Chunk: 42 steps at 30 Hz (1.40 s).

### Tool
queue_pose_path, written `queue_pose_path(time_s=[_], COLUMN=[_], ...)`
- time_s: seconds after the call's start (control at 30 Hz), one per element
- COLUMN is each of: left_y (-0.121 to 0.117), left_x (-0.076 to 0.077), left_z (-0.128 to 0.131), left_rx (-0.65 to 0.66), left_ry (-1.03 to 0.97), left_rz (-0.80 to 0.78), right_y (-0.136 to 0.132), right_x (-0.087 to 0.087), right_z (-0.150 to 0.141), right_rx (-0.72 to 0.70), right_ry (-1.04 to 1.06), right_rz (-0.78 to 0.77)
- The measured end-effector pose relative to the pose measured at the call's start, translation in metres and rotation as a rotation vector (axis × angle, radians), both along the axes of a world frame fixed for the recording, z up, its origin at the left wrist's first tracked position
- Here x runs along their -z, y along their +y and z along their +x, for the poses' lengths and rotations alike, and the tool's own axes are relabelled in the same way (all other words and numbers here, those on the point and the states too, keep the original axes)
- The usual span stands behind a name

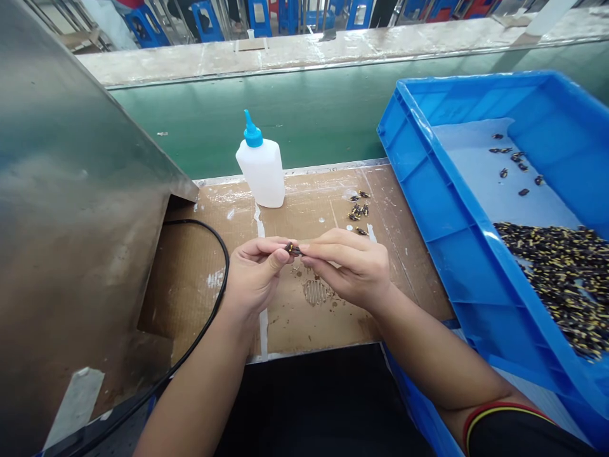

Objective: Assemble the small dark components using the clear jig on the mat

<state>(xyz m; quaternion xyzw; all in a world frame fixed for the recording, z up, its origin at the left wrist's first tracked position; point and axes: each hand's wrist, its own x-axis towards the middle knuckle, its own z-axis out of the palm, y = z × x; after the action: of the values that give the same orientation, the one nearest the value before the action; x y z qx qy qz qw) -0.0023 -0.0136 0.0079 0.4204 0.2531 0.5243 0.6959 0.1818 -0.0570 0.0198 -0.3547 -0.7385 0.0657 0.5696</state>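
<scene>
My read: the tiny black-and-gold part (294,250) was pinched between the fingertips of the left hand (254,273) and right hand (347,266), both nearly closed on it, above the cardboard-topped counter (190,285). It looked light, stiff and easy to fumble, so I'd grip it by its 2 ends. A small cluster of similar parts (359,206) lay near the back edge, beside a white squeeze bottle (261,171), with a blue plastic crate (428,158) along the right edge.
</scene>
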Motion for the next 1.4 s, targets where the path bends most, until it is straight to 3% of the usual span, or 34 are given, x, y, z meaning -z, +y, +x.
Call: queue_pose_path(time_s=[0.43, 0.7, 0.93, 1.1, 1.4], left_y=[0.0, -0.003, -0.011, -0.013, -0.013], left_x=[0.0, 0.01, 0.002, -0.001, 0.001], left_z=[0.001, -0.004, -0.001, 0.0, 0.003], left_rx=[-0.021, -0.154, -0.292, -0.305, -0.258], left_ry=[0.034, 0.197, 0.371, 0.419, 0.353], left_rz=[0.046, 0.208, 0.347, 0.414, 0.354], right_y=[0.001, 0.001, 0.001, 0.002, 0.002], right_x=[0.003, 0.002, 0.004, 0.005, 0.002], right_z=[0.002, 0.001, 0.003, 0.004, 0.004], right_rx=[-0.029, 0.022, 0.066, 0.086, 0.097], right_ry=[0.019, -0.033, -0.077, -0.079, -0.05], right_rz=[0.025, 0.062, 0.045, 0.043, 0.04])
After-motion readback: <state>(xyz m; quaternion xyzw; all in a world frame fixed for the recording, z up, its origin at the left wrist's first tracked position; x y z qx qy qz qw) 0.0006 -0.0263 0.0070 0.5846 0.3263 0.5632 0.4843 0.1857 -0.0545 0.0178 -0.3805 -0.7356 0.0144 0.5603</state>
